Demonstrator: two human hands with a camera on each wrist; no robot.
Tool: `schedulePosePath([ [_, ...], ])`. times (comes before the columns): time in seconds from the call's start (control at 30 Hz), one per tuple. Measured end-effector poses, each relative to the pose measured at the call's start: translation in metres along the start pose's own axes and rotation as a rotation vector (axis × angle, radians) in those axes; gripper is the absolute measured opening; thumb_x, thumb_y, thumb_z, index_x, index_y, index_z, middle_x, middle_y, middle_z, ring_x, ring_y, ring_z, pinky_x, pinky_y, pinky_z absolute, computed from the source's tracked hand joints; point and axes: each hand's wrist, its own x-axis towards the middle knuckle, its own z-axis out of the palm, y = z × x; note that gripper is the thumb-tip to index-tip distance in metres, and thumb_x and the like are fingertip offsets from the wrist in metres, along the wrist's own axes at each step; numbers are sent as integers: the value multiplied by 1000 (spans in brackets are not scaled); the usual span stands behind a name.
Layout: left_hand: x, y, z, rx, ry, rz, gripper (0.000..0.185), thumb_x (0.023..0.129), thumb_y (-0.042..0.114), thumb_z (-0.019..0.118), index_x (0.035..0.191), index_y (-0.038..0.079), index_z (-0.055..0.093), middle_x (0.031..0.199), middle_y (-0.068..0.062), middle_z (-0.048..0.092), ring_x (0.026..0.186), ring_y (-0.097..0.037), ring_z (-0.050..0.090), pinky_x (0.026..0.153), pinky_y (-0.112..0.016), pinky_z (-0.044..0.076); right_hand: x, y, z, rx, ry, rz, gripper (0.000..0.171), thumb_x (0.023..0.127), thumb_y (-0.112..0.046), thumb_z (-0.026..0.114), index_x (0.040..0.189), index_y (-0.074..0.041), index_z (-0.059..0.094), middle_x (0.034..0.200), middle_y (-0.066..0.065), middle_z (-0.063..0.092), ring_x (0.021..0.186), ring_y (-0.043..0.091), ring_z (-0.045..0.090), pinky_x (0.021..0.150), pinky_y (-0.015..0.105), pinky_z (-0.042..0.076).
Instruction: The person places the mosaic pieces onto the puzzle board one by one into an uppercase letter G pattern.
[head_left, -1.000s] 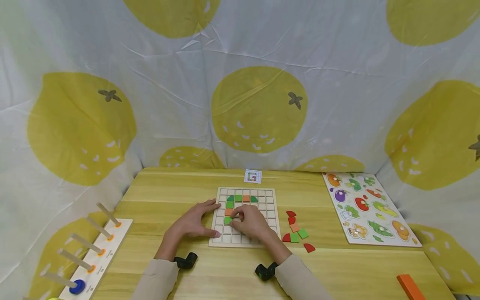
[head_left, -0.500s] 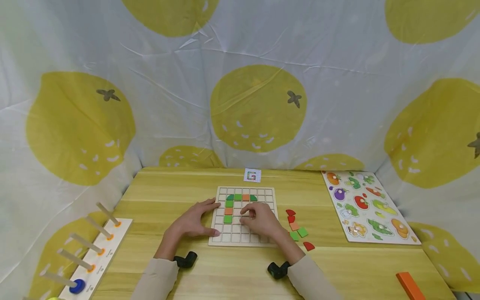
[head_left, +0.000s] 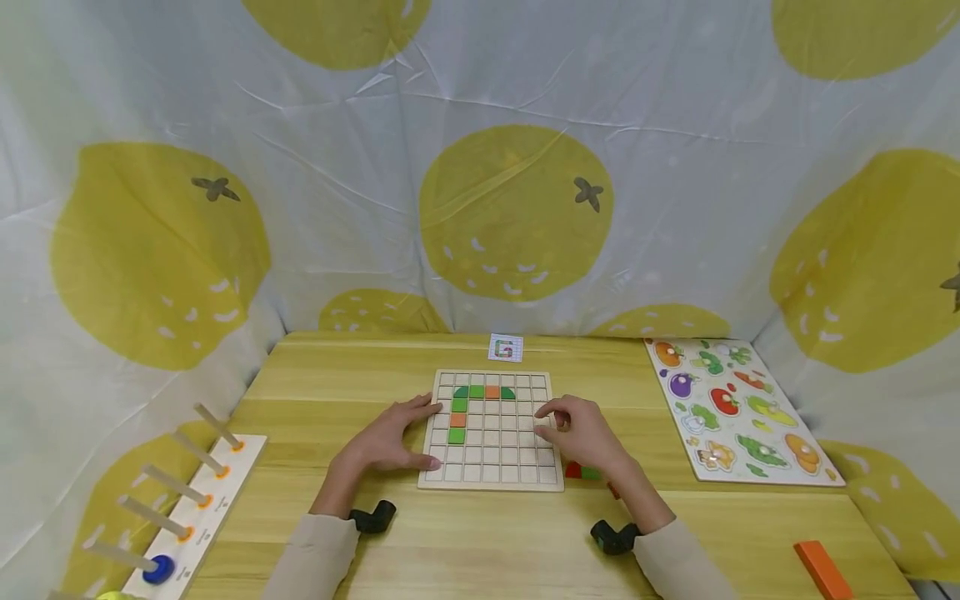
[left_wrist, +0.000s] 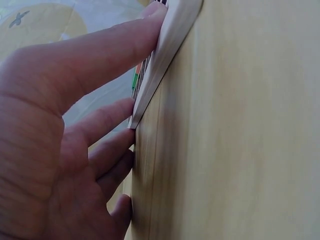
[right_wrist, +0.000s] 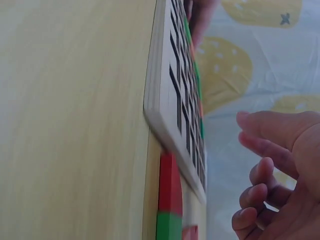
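Note:
A wooden grid board (head_left: 491,486) lies mid-table. Green and orange square tiles and dark green quarter-round pieces form a row near its top and a column down its left. My left hand (head_left: 392,437) rests along the board's left side, thumb and fingertips at the edge, as the left wrist view (left_wrist: 55,130) also shows. Over the right edge hovers my right hand (head_left: 581,429), fingers loosely bent and holding nothing. Beside the board, a red piece (right_wrist: 170,182) and a green piece (right_wrist: 169,226) lie together; other loose pieces are mostly hidden beneath my right hand.
Behind the board lies a small pattern card (head_left: 506,347) with a G on it. A vegetable puzzle board (head_left: 693,467) is at right, an orange block (head_left: 823,570) at front right. At left stands a peg board (head_left: 243,467) with a blue ring (head_left: 158,569).
My right hand has left the lower tile of the column and moved right, across the board to its right edge. The left hand has stayed put.

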Motion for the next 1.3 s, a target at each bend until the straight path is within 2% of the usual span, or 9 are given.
schedulePosePath([
  [0.17, 0, 1, 0, -1, 4, 3, 95, 77, 51, 85, 157, 19, 45, 171, -8, 28, 157, -42, 23, 126, -65, 20, -11, 13, -18, -1, 8, 47, 19, 90, -21, 81, 107, -13, 78, 74, -1, 49, 68, 14, 46, 60, 25, 38],
  [0.43, -1, 1, -1, 0, 8, 6, 94, 77, 50, 86, 157, 19, 47, 170, -8, 29, 157, -42, 24, 125, -65, 21, -27, 27, -34, -4, 15, 72, 21, 91, -23, 81, 109, -12, 78, 88, -2, 63, 79, 16, 53, 68, 24, 47],
  [0.6, -1, -1, 0, 9, 12, 23, 95, 77, 52, 86, 157, 19, 47, 170, -10, 30, 156, -41, 26, 127, -63, 19, -32, 35, -38, -13, 13, 88, 18, 91, -23, 80, 107, -13, 79, 82, 0, 58, 77, 16, 50, 66, 24, 42],
  [0.73, 1, -3, 1, 13, 18, 43, 95, 77, 53, 86, 156, 18, 47, 169, -11, 30, 156, -40, 27, 128, -62, 18, -34, 42, -40, -37, 16, 99, 15, 92, -20, 79, 106, -15, 79, 79, 1, 53, 74, 16, 47, 64, 26, 37],
  [1.07, 3, -4, 3, 19, 21, 38, 95, 76, 55, 85, 156, 19, 47, 169, -10, 31, 156, -40, 28, 127, -62, 20, -30, 58, -44, -79, -8, 190, 11, 93, -21, 78, 102, -15, 78, 76, 0, 55, 72, 16, 49, 62, 24, 36],
  [1.3, 2, -2, 2, 2, 19, 22, 94, 76, 53, 86, 156, 20, 48, 170, -8, 30, 156, -39, 27, 127, -61, 19, -24, 62, -42, -55, 0, 203, 6, 92, -19, 78, 96, -15, 76, 73, 1, 53, 68, 16, 48, 59, 24, 36],
])
